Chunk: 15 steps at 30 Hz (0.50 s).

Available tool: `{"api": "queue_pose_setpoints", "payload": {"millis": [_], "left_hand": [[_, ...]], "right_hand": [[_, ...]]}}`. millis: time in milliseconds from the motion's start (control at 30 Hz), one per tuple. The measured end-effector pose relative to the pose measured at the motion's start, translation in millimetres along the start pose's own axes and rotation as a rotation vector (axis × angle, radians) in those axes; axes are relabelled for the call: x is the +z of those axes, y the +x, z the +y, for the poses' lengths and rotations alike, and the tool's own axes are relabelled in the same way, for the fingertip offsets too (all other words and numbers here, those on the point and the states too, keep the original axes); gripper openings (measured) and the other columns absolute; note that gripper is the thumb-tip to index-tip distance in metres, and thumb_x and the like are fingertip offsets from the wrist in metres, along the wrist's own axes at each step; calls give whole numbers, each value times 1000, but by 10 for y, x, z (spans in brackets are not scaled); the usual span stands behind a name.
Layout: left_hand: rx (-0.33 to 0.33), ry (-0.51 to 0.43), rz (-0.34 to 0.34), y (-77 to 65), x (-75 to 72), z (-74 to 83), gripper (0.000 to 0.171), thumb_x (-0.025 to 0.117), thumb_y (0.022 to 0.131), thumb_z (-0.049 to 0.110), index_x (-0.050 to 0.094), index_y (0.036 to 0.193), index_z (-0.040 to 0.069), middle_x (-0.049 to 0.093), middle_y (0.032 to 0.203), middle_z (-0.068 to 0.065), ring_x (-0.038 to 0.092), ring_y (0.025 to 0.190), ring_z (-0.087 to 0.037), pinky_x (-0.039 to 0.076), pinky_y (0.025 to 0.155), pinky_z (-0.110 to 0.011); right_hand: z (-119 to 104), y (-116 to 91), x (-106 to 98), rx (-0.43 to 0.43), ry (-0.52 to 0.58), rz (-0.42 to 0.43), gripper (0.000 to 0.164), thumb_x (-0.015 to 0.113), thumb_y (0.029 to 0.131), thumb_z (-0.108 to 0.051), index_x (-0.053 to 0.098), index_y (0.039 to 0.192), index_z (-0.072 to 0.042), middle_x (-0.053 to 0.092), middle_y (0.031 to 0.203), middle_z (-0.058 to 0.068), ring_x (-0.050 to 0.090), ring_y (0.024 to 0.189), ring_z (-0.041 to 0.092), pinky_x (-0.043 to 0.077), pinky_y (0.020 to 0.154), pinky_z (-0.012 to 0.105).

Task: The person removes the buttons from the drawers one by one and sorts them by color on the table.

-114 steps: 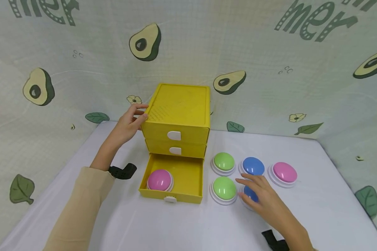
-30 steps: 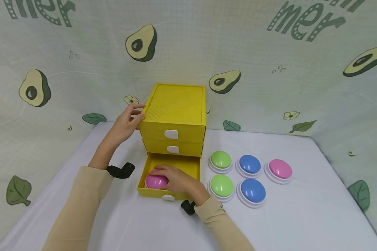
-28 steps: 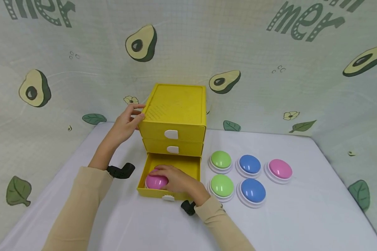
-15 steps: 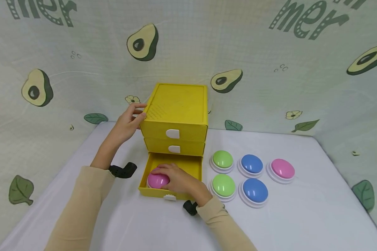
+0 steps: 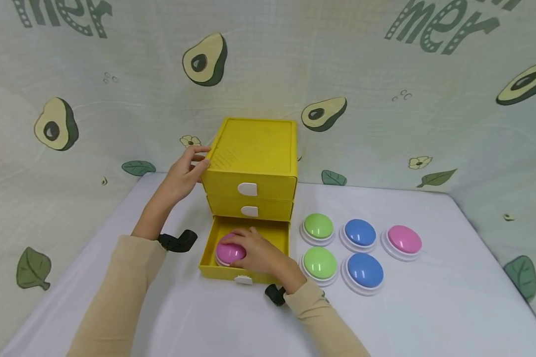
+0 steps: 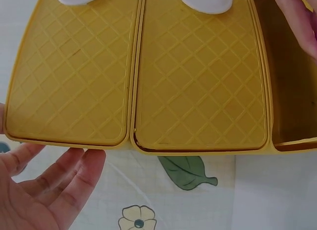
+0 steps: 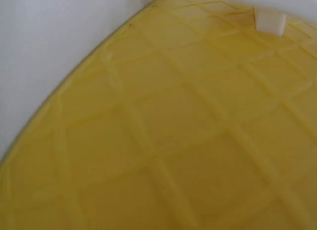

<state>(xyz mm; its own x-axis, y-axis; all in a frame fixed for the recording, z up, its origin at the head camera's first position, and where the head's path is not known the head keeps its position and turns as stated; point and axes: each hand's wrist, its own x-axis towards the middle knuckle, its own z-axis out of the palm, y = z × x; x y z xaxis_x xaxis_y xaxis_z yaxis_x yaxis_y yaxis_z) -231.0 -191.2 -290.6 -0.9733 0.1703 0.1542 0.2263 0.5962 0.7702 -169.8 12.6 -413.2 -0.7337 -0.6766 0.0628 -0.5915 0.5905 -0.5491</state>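
In the open bottom drawer (image 5: 268, 279) of a small yellow drawer cabinet (image 5: 259, 148), a pink dome push button (image 5: 231, 252) on a white base sits toward the left. My right hand (image 5: 259, 252) reaches over the drawer front and grips this button, fingers over its top and thumb at its near side. Fairly straight fingers of my left hand (image 5: 183, 174) rest against the cabinet's upper left edge. The left wrist view shows the fingertips (image 6: 91, 163) against the cabinet's side. Only the yellow diamond-patterned drawer front (image 7: 163, 121) fills the right wrist view; the hand is hidden there.
Right of the cabinet, several push buttons stand on the white table (image 5: 451, 297): green ones (image 5: 318, 226) (image 5: 319, 263), blue ones (image 5: 360, 232) (image 5: 365, 270) and another pink one (image 5: 404, 239). A printed cloth (image 5: 259, 64) hangs behind. The upper two drawers are closed.
My right hand has moved from over the table buttons to the pink button in the drawer, and has just shifted slightly right with it. The left hand stays at the cabinet.
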Motion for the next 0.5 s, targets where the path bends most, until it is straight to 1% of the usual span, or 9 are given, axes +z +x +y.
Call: {"api": "queue_pose_setpoints", "payload": {"millis": [233, 367, 500], "left_hand": [[-14, -6, -6, -8, -21, 5, 49, 35, 99, 34, 29, 143, 13, 39, 139, -21, 51, 111, -36, 47, 91, -50], [-22, -6, -11, -17, -27, 11, 49, 35, 99, 34, 28, 144, 13, 39, 140, -21, 51, 113, -36, 46, 91, -50], [-21, -7, -21, -11, -11, 33, 50, 35, 100, 34, 27, 144, 13, 38, 140, -21, 50, 114, -36, 46, 92, -49]], "right_hand": [[-5, -70, -104, 3, 11, 41, 47, 70, 82, -27, 57, 127, -23, 46, 138, 6, 41, 118, 23, 48, 91, 32], [-8, -165, -204, 34, 11, 71, 48, 69, 82, -31, 57, 127, -26, 44, 140, 3, 39, 120, 21, 48, 92, 33], [-11, -282, -331, 64, 34, 120, 49, 70, 81, -34, 57, 127, -29, 44, 140, 0, 37, 121, 21, 48, 92, 36]]}}
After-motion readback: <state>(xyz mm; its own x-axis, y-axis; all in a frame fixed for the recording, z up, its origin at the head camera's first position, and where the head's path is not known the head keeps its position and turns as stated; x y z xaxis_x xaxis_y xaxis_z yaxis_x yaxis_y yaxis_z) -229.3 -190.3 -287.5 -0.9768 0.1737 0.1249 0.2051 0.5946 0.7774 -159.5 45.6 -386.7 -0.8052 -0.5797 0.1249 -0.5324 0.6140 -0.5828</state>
